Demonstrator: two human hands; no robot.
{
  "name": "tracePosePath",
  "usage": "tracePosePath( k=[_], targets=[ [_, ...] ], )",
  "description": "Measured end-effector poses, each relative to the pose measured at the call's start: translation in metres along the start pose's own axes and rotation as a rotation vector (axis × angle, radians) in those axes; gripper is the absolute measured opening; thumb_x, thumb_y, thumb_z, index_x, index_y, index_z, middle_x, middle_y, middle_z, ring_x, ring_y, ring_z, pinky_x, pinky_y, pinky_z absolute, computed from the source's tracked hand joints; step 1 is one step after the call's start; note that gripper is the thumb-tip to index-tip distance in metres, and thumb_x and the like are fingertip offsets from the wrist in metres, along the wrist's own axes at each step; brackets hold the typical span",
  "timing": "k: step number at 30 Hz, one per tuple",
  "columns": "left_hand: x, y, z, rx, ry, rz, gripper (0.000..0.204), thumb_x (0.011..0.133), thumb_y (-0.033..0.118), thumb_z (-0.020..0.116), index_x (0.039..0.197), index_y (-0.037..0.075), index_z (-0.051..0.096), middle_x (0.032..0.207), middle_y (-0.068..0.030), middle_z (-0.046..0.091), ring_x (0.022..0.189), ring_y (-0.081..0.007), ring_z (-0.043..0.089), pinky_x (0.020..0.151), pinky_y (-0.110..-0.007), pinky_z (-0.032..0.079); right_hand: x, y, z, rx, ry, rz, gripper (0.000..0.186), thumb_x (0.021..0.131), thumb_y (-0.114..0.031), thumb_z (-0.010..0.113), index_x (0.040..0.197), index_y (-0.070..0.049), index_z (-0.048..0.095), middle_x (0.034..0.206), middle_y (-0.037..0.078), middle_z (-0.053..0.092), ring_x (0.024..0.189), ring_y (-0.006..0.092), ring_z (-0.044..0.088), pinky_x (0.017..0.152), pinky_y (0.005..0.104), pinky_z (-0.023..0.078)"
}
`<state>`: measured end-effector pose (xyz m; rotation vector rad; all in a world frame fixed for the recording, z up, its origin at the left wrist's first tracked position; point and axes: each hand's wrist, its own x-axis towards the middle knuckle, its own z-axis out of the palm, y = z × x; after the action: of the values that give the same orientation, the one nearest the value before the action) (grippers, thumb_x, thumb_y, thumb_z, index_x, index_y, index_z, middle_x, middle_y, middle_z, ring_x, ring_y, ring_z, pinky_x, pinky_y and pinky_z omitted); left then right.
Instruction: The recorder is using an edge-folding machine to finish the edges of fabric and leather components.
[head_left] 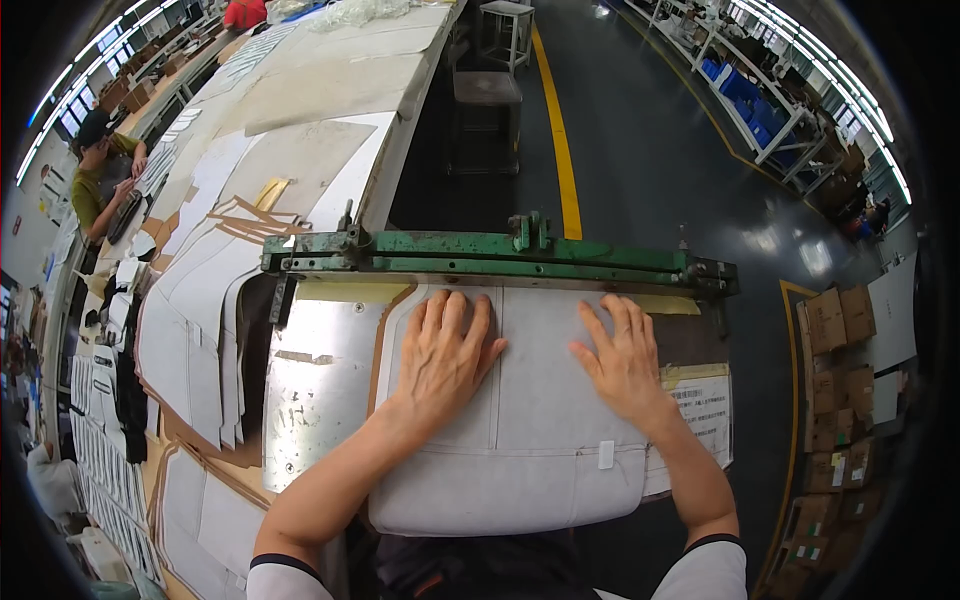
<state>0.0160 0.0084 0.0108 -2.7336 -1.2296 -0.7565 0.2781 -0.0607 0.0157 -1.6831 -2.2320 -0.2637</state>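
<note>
A pale grey sewn fabric panel (pixel 550 400) with stitched seams and a small white tab lies over a metal machine table (pixel 315 400). Its near end folds down over the front edge, close to my body. My left hand (pixel 445 345) rests on the panel's left part, fingers stretched toward the green machine bar (pixel 480 255). To the right, my right hand (pixel 622 360) lies on the panel, its fingers apart. The panel's far edge reaches the bar; whether it passes beneath cannot be seen. A brown edge strip shows along its left side.
Stacked grey panels (pixel 185 330) with brown edges lie on the long worktable at left. A co-worker (pixel 105 175) handles pieces there. Stools (pixel 487 90) stand beyond the bar. Cardboard boxes (pixel 835 400) are piled at right, and shelves with blue bins (pixel 745 95) stand further back.
</note>
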Motion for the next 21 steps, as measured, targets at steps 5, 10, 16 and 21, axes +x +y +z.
tracePosePath(
  k=[5,10,16,21],
  targets=[
    [0.001,0.003,-0.004,-0.024,0.012,-0.006,0.050,0.094,0.031,0.073,0.133,0.003,0.060,0.125,-0.0178,0.056,0.121,-0.0354,0.054,0.100,-0.047,0.046,0.000,-0.001,-0.003,0.042,0.026,-0.004,0.047,0.098,-0.029,0.068,0.133,0.000,0.059,0.130,0.023,0.051,0.124,0.0398,0.048,0.104,0.0524,0.040],
    [0.001,-0.006,-0.001,-0.074,0.039,-0.007,0.042,0.090,0.030,0.076,0.119,0.004,0.061,0.121,-0.0147,0.057,0.117,-0.0340,0.054,0.099,-0.047,0.045,0.001,-0.001,0.001,0.074,0.063,0.002,0.044,0.096,-0.029,0.069,0.128,0.000,0.060,0.126,0.021,0.052,0.121,0.0380,0.049,0.103,0.0518,0.041],
    [-0.010,0.001,-0.010,-0.122,0.019,0.001,0.044,0.088,0.032,0.078,0.118,0.004,0.061,0.120,-0.0147,0.059,0.119,-0.0348,0.054,0.103,-0.048,0.044,-0.019,-0.007,-0.017,0.068,0.055,0.020,0.046,0.094,-0.032,0.071,0.126,-0.001,0.060,0.121,0.017,0.053,0.117,0.0354,0.050,0.103,0.0485,0.040],
    [-0.062,0.012,-0.032,-0.130,-0.091,0.098,0.048,0.085,0.033,0.082,0.124,0.012,0.062,0.126,-0.0125,0.059,0.123,-0.0342,0.055,0.105,-0.048,0.044,-0.083,-0.039,-0.058,0.122,-0.120,-0.049,0.049,0.088,-0.031,0.076,0.124,-0.001,0.062,0.114,0.014,0.054,0.110,0.0334,0.052,0.098,0.0461,0.042]
  ],
)
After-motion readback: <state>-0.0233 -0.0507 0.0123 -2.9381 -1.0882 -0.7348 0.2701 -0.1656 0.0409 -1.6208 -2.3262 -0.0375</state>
